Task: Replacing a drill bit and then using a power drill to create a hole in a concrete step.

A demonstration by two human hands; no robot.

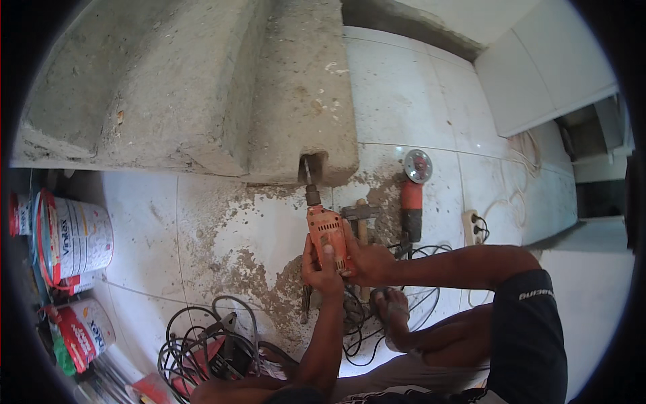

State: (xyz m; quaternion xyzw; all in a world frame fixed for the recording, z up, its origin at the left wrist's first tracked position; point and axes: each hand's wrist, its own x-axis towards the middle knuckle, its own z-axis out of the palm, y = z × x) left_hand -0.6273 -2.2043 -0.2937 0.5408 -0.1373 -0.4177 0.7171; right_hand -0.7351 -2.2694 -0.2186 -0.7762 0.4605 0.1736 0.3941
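Both my hands grip an orange power drill (325,227). My left hand (321,271) wraps the rear of its body from the left, and my right hand (367,261) holds it from the right. The drill bit (307,174) points up into a rough notch (312,165) in the lower edge of a grey concrete step (296,87). My bare foot (391,313) rests on the tiled floor just below the hands.
An orange angle grinder (412,195) and a hammer (360,219) lie right of the drill. A white power strip (471,227) sits further right. Tangled black cables (215,343) lie lower left. Paint buckets (74,236) stand at the left. Cement dust covers the white tiles (229,229).
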